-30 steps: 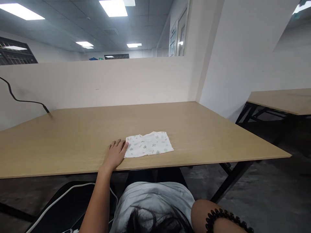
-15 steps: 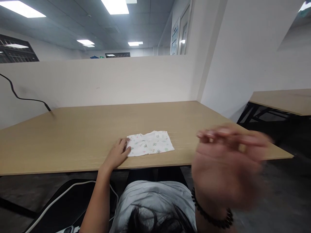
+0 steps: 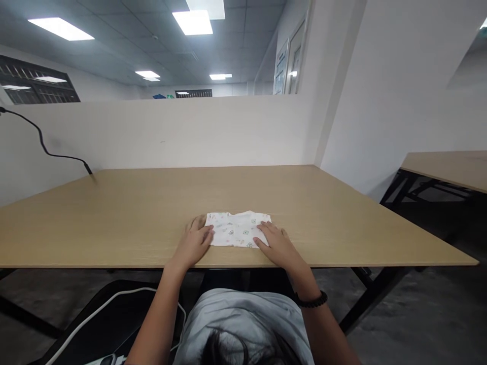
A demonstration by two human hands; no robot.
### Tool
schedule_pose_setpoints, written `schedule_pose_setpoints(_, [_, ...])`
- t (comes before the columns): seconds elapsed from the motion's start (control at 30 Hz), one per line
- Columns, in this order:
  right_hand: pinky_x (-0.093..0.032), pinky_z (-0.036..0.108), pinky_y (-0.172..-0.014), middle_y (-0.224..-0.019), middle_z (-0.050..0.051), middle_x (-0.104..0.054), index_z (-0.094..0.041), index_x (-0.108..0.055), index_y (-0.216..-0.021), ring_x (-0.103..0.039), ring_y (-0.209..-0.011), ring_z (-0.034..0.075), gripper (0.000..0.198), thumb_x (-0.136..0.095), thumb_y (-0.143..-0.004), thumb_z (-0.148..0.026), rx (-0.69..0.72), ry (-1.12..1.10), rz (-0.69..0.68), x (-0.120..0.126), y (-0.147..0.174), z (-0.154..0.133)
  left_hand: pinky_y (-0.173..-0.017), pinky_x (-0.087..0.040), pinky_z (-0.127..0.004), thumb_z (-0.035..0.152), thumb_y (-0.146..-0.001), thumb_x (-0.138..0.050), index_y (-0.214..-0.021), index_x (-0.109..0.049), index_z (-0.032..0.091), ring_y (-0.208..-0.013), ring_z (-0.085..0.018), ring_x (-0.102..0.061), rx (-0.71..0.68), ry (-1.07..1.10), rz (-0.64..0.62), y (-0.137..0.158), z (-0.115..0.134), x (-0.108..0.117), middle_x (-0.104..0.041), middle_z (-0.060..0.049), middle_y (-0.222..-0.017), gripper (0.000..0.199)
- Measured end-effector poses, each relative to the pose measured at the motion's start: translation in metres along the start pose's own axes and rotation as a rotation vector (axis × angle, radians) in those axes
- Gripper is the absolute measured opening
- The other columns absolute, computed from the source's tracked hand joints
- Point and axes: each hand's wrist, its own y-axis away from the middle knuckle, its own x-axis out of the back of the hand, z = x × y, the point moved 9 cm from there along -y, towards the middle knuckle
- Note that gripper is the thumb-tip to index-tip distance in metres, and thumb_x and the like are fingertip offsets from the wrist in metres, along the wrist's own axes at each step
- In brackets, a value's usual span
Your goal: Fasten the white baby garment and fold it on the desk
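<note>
A small white garment (image 3: 236, 230) with a sparse coloured print lies flat on the wooden table, near its front edge. It looks like a folded baby shirt, with a shallow dip along its far edge. At its left end rests my left hand (image 3: 195, 239), fingers spread, the thumb on the cloth. My right hand (image 3: 279, 244) lies over the right end, its fingers stretched out on the fabric. Neither hand grips the cloth. Part of each end is hidden under the fingers.
The tabletop (image 3: 152, 203) reaches back to a low white partition (image 3: 228, 132). A black cable (image 3: 57, 154) hangs down onto the table's far left corner. Another table (image 3: 449, 167) stands to the right. A white cord (image 3: 95, 314) runs over a black chair at lower left.
My right hand, raised and blurred at the right before, has come down onto the garment's right end. My left hand stays at the left end. The view has tilted up slightly.
</note>
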Motion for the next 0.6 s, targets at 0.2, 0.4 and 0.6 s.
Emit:
schedule_pose_setpoints(0.2, [-0.023,0.059,-0.115,-0.154,0.015,-0.043,-0.019,-0.052,-0.143,-0.032,-0.145,0.034,0.056,-0.044,-0.098,-0.052,0.045,0.058,-0.028,-0.002,-0.011,-0.017,-0.122,-0.019,-0.049,0.059,-0.098,-0.038,-0.15,-0.041,0.019,-0.15,-0.027,-0.025,-0.172,0.037,-0.229,-0.002,0.052,-0.034,-0.034,-0.014,-0.159,0.066])
schedule_pose_setpoints(0.4, [-0.024,0.056,-0.116,-0.156,0.018,-0.038,-0.014,-0.04,-0.152,-0.029,-0.146,0.037,0.081,-0.05,-0.091,-0.066,0.138,0.074,-0.058,-0.008,0.009,-0.029,-0.121,-0.019,-0.052,0.064,-0.092,-0.045,-0.153,-0.035,0.015,-0.15,-0.032,-0.025,-0.135,0.022,-0.305,0.017,0.066,-0.038,-0.031,-0.017,-0.16,0.079])
schedule_pose_setpoints(0.6, [-0.036,0.047,-0.111,-0.15,0.009,-0.05,-0.023,-0.052,-0.145,-0.048,-0.133,0.029,0.066,-0.055,-0.08,-0.011,0.304,0.01,0.013,0.001,0.07,-0.033,-0.115,-0.036,-0.047,0.008,-0.08,-0.043,-0.145,-0.049,0.022,-0.138,-0.028,-0.045,-0.167,0.092,-0.285,0.073,0.077,-0.011,-0.05,-0.012,-0.15,0.067])
